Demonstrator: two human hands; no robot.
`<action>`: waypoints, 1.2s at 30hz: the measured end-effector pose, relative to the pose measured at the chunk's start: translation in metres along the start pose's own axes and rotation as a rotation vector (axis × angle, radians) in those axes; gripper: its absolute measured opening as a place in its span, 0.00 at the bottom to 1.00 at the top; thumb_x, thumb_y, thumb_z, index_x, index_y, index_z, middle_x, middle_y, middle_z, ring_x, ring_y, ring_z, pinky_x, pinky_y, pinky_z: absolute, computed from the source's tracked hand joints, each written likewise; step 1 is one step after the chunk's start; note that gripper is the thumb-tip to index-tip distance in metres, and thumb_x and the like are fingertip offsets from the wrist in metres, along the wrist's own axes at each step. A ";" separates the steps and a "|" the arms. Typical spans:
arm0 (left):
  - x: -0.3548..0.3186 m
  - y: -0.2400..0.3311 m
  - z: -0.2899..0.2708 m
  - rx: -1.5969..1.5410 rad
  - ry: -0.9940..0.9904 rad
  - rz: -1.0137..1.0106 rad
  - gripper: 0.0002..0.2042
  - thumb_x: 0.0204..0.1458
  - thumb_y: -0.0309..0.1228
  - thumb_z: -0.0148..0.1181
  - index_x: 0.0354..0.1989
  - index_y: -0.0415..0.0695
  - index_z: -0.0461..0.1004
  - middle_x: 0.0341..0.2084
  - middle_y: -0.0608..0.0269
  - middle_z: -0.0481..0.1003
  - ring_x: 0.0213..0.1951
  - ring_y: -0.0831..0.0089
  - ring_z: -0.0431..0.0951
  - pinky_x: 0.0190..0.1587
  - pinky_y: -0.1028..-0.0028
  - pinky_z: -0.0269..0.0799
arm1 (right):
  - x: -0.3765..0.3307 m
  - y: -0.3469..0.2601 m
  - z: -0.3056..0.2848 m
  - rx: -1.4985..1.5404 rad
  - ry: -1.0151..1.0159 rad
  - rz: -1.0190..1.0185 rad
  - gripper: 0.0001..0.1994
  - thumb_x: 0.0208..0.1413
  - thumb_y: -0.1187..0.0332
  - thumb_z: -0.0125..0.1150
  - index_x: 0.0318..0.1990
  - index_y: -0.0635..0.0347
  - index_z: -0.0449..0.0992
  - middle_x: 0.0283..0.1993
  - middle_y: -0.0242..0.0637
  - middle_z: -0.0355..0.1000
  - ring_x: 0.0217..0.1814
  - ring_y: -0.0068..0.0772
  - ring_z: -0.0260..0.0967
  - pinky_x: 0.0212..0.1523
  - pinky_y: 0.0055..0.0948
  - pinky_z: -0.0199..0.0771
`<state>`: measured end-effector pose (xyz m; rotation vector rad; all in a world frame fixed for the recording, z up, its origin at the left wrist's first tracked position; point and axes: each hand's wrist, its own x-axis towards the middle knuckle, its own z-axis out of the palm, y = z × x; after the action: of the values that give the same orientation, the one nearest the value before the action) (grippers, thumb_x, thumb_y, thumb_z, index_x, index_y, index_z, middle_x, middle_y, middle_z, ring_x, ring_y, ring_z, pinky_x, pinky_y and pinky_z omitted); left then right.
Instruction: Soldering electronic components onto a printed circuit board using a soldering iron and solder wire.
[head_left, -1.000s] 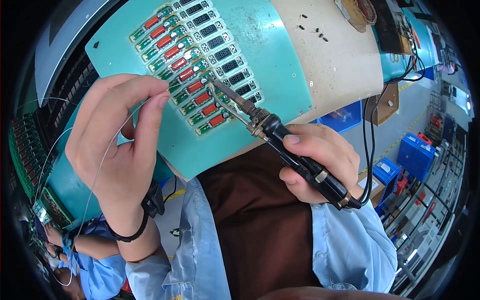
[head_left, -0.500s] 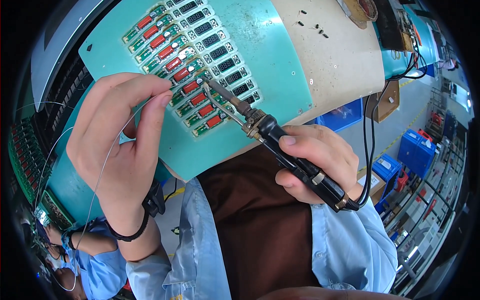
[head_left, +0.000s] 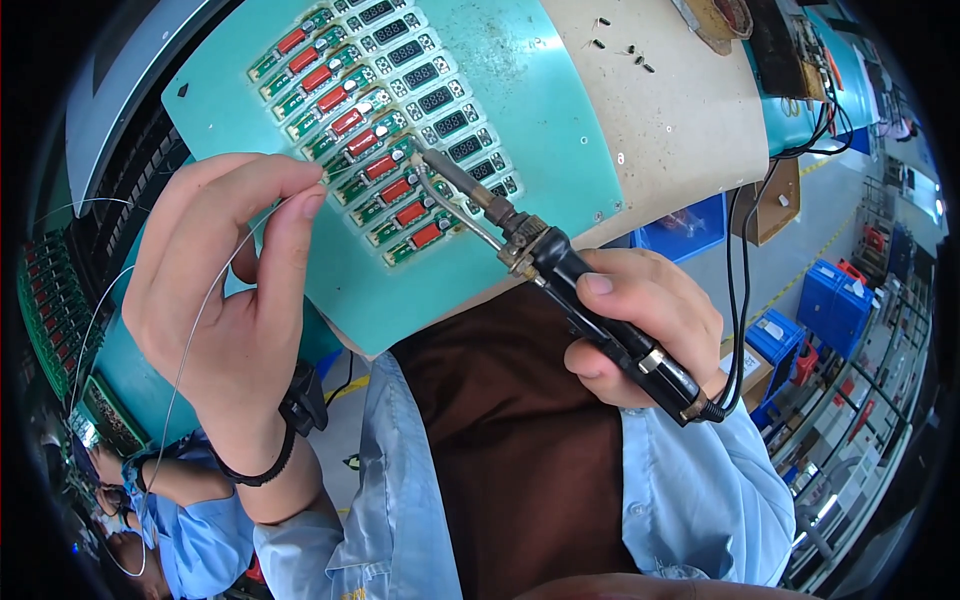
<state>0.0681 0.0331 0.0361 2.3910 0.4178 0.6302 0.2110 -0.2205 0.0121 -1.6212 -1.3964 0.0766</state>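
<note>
My left hand pinches a thin silvery solder wire between thumb and forefinger, at the left side of a row of small circuit boards. The wire loops down past my wrist. My right hand grips a black soldering iron, with a thin metal guide tube alongside its barrel. The iron's tip is over the lower boards, close to a red component; contact cannot be made out. These boards, each with a red component and a dark digit display, sit in a green sheet.
Several small black parts lie on the beige board at the far right. Black cables run from the iron to the right-hand equipment. Blue bins stand on the floor. A co-worker's arm shows at lower left, near more boards.
My left hand has drawn slightly left, away from the boards, still pinching the wire. The iron has shifted a little to the right.
</note>
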 end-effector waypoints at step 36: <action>0.004 0.004 0.005 0.000 -0.063 -0.034 0.06 0.56 0.15 0.67 0.40 0.35 0.83 0.38 0.62 0.81 0.29 0.88 0.72 0.25 0.86 0.61 | 0.006 -0.008 -0.005 0.046 -0.079 0.079 0.22 0.57 0.61 0.76 0.48 0.72 0.78 0.39 0.54 0.81 0.36 0.47 0.83 0.36 0.32 0.81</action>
<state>0.0747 0.0293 0.0361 2.3916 0.4306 0.5385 0.2099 -0.2197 0.0232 -1.6504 -1.3802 0.2203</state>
